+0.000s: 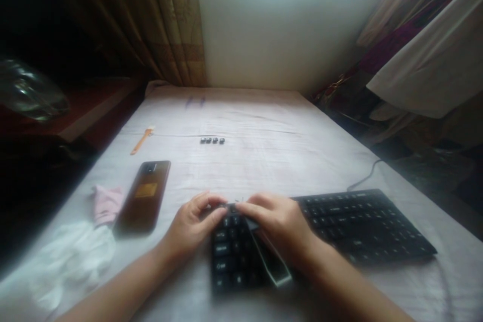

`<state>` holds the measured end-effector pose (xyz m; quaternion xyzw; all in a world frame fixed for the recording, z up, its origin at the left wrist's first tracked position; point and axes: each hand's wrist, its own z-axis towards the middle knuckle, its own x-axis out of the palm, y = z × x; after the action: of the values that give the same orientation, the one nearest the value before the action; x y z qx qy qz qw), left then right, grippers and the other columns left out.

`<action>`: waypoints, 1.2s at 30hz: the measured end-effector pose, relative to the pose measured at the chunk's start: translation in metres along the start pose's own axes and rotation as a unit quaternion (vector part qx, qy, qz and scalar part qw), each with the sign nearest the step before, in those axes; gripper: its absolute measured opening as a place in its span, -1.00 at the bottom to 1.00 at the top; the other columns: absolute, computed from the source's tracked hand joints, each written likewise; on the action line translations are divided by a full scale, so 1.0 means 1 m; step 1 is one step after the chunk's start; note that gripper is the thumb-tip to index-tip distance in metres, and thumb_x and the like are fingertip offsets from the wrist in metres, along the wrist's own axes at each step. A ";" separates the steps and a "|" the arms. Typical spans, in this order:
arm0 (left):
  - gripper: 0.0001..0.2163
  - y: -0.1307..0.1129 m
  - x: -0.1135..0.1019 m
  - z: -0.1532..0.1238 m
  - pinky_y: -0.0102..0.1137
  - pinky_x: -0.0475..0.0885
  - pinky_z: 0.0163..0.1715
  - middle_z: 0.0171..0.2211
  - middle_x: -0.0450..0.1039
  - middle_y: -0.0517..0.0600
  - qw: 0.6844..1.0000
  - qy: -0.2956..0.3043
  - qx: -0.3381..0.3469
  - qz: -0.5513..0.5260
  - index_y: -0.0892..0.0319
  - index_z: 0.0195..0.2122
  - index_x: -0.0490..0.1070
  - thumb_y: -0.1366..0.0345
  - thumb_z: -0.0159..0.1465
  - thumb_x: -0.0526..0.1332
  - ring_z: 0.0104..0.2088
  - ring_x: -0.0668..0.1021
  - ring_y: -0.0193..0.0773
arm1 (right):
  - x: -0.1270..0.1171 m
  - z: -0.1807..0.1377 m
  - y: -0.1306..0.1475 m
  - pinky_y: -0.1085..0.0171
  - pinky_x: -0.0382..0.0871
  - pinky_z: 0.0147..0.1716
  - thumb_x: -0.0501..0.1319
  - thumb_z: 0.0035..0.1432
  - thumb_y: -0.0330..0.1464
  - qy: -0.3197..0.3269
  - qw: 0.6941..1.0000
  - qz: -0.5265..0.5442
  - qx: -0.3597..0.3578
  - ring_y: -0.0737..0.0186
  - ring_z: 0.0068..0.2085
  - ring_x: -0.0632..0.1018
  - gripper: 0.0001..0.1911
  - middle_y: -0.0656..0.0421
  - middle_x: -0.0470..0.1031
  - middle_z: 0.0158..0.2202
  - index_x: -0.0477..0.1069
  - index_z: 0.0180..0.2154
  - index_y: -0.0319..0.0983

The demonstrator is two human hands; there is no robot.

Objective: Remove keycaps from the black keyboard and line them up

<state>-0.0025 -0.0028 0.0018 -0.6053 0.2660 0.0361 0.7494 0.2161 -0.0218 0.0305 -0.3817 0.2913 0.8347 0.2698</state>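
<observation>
A black keyboard (350, 226) lies across the cloth-covered table in front of me. My left hand (194, 224) rests at the keyboard's top left corner, fingers curled in a pinch on a key there. My right hand (277, 221) is closed on a flat dark tool (271, 259) with a pale edge, its tip at the same corner keys. Both sets of fingertips nearly touch. A short row of loose black keycaps (212, 140) lies further back on the cloth.
A dark red phone (145, 193) lies left of my hands, beside a pink cloth (107, 204) and a white cloth (81, 251). A small orange brush (141, 140) sits at the back left. The keyboard cable (364, 176) runs off right. Curtains and a wall stand behind.
</observation>
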 end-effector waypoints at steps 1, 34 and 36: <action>-0.87 0.000 0.000 0.000 -0.30 0.48 -0.17 -0.32 0.53 -0.08 1.000 0.000 -0.002 -0.001 0.10 -0.23 0.49 0.22 0.27 0.21 -0.27 0.56 -0.24 | -0.001 -0.002 0.001 0.36 0.38 -0.43 0.09 0.27 -0.45 0.011 0.999 -0.030 -0.010 0.31 -0.44 0.50 -0.78 0.16 0.54 -0.40 0.51 -0.19 -0.20; -0.73 0.011 -0.001 -0.001 -0.26 0.51 -0.13 -0.19 0.54 -0.02 0.991 -0.027 0.123 -0.035 -0.10 0.02 0.47 0.29 0.31 0.18 -0.16 0.57 -0.16 | 0.006 0.032 0.008 0.38 0.37 -0.46 0.22 0.15 -0.41 0.076 0.994 0.035 0.072 0.27 -0.47 0.55 -0.91 0.18 0.57 -0.45 0.51 -0.35 -0.20; -0.73 0.009 -0.002 0.000 -0.27 0.51 -0.13 -0.19 0.55 -0.03 0.992 -0.028 0.118 -0.044 -0.11 0.01 0.48 0.29 0.31 0.19 -0.16 0.57 -0.17 | 0.008 0.035 0.008 0.36 0.40 -0.44 0.24 0.13 -0.41 0.088 0.992 0.038 0.082 0.24 -0.45 0.57 -0.92 0.17 0.58 -0.44 0.53 -0.33 -0.21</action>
<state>-0.0076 0.0001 -0.0056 -0.5223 0.2200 -0.0117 0.8238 0.1892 -0.0014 0.0455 -0.4186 0.3959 0.7809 0.2413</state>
